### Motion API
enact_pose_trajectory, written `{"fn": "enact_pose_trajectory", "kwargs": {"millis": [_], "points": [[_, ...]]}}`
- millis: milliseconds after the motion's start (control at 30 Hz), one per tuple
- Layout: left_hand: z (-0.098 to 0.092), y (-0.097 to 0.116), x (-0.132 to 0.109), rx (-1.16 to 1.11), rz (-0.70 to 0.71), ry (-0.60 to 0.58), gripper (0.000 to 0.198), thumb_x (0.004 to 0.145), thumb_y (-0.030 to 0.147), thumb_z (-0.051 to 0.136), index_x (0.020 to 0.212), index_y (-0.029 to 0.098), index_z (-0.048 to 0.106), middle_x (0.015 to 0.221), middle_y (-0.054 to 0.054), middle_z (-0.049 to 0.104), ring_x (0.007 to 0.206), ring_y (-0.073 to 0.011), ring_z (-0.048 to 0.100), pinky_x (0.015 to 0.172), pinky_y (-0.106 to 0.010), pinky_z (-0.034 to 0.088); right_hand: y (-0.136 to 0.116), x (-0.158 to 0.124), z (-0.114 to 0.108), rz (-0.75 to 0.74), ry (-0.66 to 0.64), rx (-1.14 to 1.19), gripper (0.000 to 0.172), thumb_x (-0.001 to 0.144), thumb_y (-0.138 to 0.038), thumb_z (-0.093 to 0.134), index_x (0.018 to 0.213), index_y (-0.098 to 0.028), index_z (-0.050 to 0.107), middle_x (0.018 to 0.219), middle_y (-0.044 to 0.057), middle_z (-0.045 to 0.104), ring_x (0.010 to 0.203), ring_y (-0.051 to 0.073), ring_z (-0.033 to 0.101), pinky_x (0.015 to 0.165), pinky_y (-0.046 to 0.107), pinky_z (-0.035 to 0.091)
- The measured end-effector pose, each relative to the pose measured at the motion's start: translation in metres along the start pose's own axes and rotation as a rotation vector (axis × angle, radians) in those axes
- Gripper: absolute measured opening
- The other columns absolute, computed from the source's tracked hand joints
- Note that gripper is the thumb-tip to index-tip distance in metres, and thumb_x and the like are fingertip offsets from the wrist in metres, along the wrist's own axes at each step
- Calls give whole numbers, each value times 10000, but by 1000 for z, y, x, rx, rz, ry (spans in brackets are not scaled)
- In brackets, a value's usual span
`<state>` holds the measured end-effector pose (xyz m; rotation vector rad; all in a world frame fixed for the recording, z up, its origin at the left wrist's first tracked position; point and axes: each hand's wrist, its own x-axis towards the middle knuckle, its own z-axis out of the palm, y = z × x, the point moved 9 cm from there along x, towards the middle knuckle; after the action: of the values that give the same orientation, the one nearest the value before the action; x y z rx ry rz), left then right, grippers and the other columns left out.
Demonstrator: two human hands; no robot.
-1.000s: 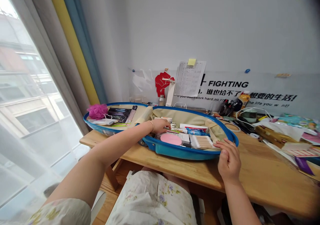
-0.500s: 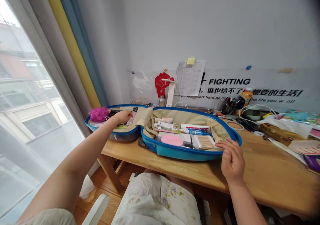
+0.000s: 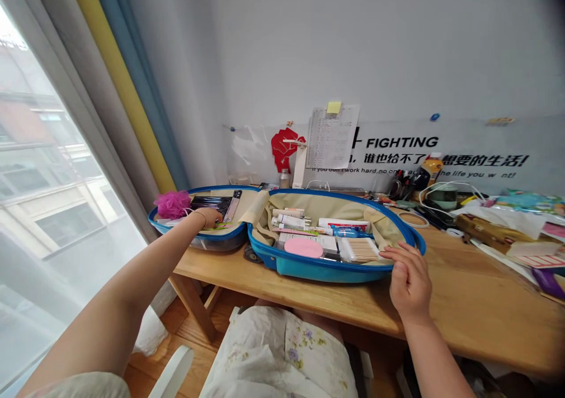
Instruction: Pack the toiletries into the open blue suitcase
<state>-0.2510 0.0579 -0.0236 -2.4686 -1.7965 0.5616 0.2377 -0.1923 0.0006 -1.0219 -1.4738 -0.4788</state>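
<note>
An open blue suitcase lies on the wooden desk [image 3: 463, 307]. My left hand [image 3: 209, 217] reaches into its left half [image 3: 216, 240], fingers curled down on flat packets beside a pink bath puff [image 3: 171, 204] and black packets [image 3: 212, 202]; what it grips is unclear. My right hand [image 3: 408, 280] rests open on the near right rim of the suitcase's right half [image 3: 326, 268]. That half holds a pink oval case [image 3: 303, 247], a box of cotton swabs [image 3: 358, 249], and tubes [image 3: 289, 218].
Cables, bottles, bags and papers crowd the desk's back right [image 3: 485, 221]. A paper sheet [image 3: 331, 136] hangs on the wall behind. Curtains [image 3: 128, 92] and a window fill the left. A white chair edge [image 3: 174, 368] shows below, beside my lap.
My left hand left the right half of the suitcase and moved to the left half, then drew slightly toward its near edge. My right hand stayed on the rim.
</note>
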Motion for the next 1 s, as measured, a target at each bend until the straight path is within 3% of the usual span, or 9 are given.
{"fn": "enact_pose_trajectory", "kwargs": {"millis": [200,467,600,700,833,900,1000], "points": [[2,-2,-1,-2,-13,-14,403,646,275,641,1036,175,672,1083,-156,707,965,-294,655,841,-346,489,-2,0,0,-15,-4,-4,327,946,-287,366,847,-208,667,919,84,691,1105,254,602,971,489,459],[-5,-10,-13,-137,-62,73,301,691,390,598,927,221,680,992,-83,730,897,-262,655,804,-325,476,2,-2,1,-8,-6,-1,326,946,-288,363,851,-207,664,916,83,690,1107,259,601,988,510,446],[-24,-9,-19,-252,-73,203,304,775,443,516,878,198,664,843,-76,711,803,-247,643,764,-324,478,0,-2,1,-21,0,-2,313,943,-269,368,858,-205,663,918,84,691,1109,257,598,982,501,452],[-53,-1,-25,-353,-58,356,408,878,423,366,1057,154,615,867,-88,691,779,-230,635,754,-331,488,-2,-1,1,-44,0,-3,303,941,-243,369,871,-203,661,928,87,690,1115,254,597,981,495,455],[-99,38,-32,-453,39,530,509,962,343,150,1325,145,446,964,-74,671,814,-187,626,776,-314,489,-3,-1,1,-51,-6,-2,302,943,-232,364,882,-200,659,941,91,688,1120,256,593,987,509,447],[-117,72,-34,-471,118,559,501,972,405,197,1352,182,434,994,-55,671,834,-183,624,780,-303,485,-2,-1,1,-42,-7,-7,304,944,-239,365,885,-201,660,941,89,689,1122,257,594,988,510,448],[-130,138,-37,-439,331,528,477,936,477,374,1313,213,502,1072,-55,677,918,-205,627,822,-299,478,-2,-1,0,-27,-4,-7,309,944,-252,367,883,-205,665,928,83,690,1121,257,595,985,505,452]]}}
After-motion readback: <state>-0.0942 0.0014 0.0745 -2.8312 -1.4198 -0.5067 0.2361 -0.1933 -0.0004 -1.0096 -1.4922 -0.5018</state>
